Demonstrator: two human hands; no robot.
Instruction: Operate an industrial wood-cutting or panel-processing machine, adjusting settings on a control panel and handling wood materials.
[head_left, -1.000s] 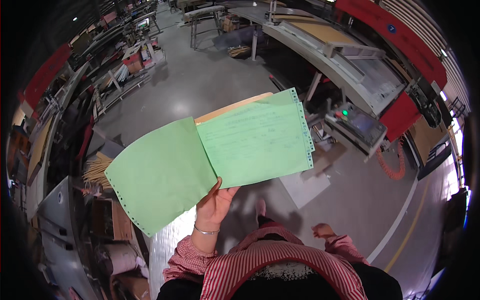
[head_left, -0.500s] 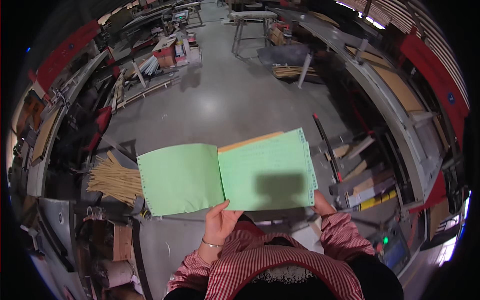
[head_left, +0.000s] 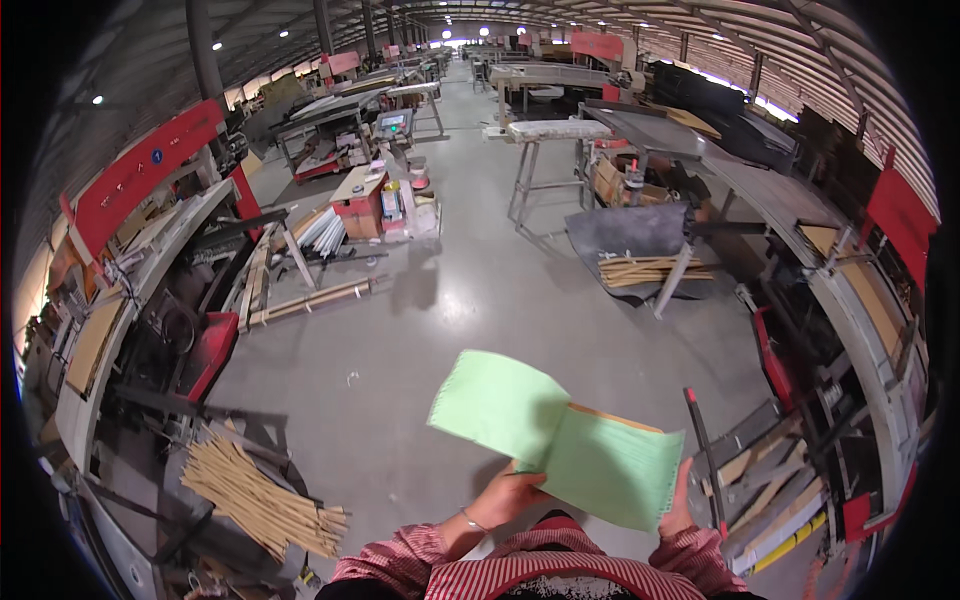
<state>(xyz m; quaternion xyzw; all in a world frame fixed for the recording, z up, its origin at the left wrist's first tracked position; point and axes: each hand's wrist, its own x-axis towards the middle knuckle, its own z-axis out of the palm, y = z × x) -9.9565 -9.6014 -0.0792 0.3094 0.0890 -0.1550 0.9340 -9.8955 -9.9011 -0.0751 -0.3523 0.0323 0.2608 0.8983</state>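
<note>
A set of pale green form sheets (head_left: 610, 470) with perforated edges is spread in front of my body, its left leaf turned over to the left. A strip of orange paper (head_left: 612, 416) peeks out behind the top edge of the right leaf. My left hand (head_left: 508, 497), with a thin bracelet at the wrist, pinches the lower edge near the fold, thumb on top. My right hand (head_left: 679, 505) grips the right edge, its fingers partly behind the paper. The writing is too faint to make out.
Bundled thin wooden strips (head_left: 255, 490) lie at the lower left. A dark bar with red ends (head_left: 706, 460) and loose boards are at the right. Long machine benches (head_left: 840, 270) line both sides of the grey floor (head_left: 440, 330). A trestle (head_left: 555, 160) stands farther ahead.
The view has tipped up and shows more of the hall. The green sheets sit lower and farther right, tilted down to the right. Both hands still hold them.
</note>
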